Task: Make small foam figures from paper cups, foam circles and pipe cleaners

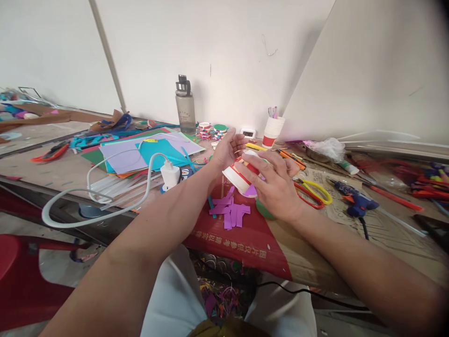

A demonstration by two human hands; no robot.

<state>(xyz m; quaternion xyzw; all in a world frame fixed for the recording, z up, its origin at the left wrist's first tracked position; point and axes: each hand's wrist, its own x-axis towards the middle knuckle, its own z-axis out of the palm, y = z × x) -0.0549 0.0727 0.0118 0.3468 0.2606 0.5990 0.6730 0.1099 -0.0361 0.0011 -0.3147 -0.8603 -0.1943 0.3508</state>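
My right hand (278, 185) is wrapped over a tilted white and red paper cup (235, 180), holding it above the table. A bit of purple paper shows on the cup's side. Just behind and left of the cup is my left hand (228, 149), its fingers apart and slightly curved, with nothing visible in them. Whether it touches the cup's far side is hidden. Below the cup lies a loose pile of purple paper strips (231, 210) on a red printed board (259, 238). Part of a green disc (265, 210) shows under my right wrist.
Yellow-handled scissors (321, 191) and a blue glue gun (356, 199) lie at the right. Coloured paper sheets (140, 157), a white charger (170, 174) and its looping cable are at the left. Behind stand a water bottle (185, 105), stacked paper cups (272, 131) and a small clock (248, 133).
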